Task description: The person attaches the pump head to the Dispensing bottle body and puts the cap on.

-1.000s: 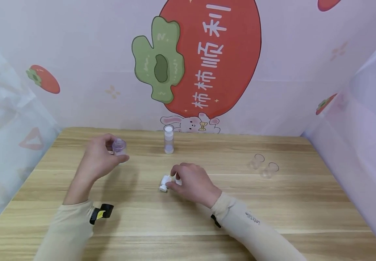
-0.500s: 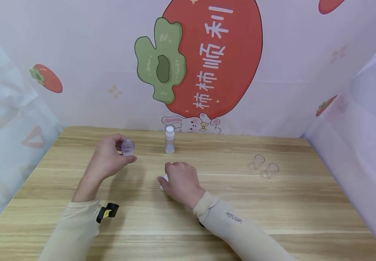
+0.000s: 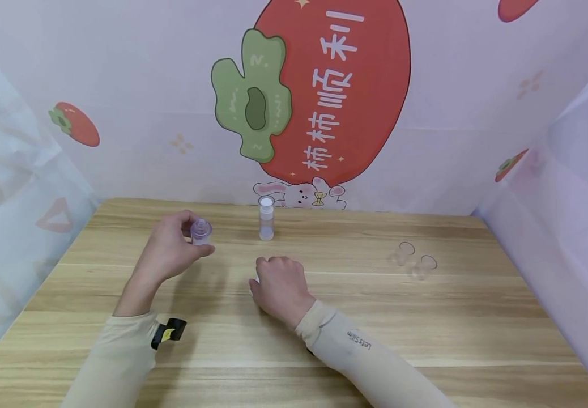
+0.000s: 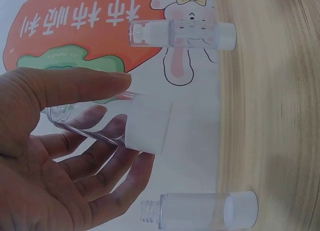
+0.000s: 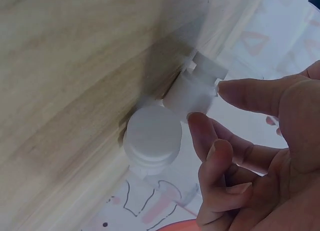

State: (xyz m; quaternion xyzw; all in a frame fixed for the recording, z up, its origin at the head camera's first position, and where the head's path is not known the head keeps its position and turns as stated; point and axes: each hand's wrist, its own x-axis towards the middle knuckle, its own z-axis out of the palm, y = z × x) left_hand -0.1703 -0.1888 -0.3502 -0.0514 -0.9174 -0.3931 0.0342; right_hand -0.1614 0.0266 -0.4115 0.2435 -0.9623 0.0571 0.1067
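Note:
A clear bottle (image 3: 201, 232) with an open neck and a white base (image 4: 149, 122) is held by my left hand (image 3: 171, 246) above the table. At the table's middle, my right hand (image 3: 281, 286) covers most of a small white pump head. The right wrist view shows that pump head (image 5: 190, 95) between thumb and forefinger, while a second white piece with a round top (image 5: 154, 133) stands beside it. A capped pump bottle (image 3: 265, 220) is upright at the back. Another open-necked bottle (image 4: 195, 211) shows in the left wrist view only.
Two clear caps (image 3: 402, 255) lie on the right part of the wooden table (image 3: 426, 334). Behind it rises a printed cloth backdrop (image 3: 146, 73), with cloth at both sides too.
My left hand has shifted a little to the right with the bottle. The right hand has moved left over the white pump head, which is now mostly covered in the head view.

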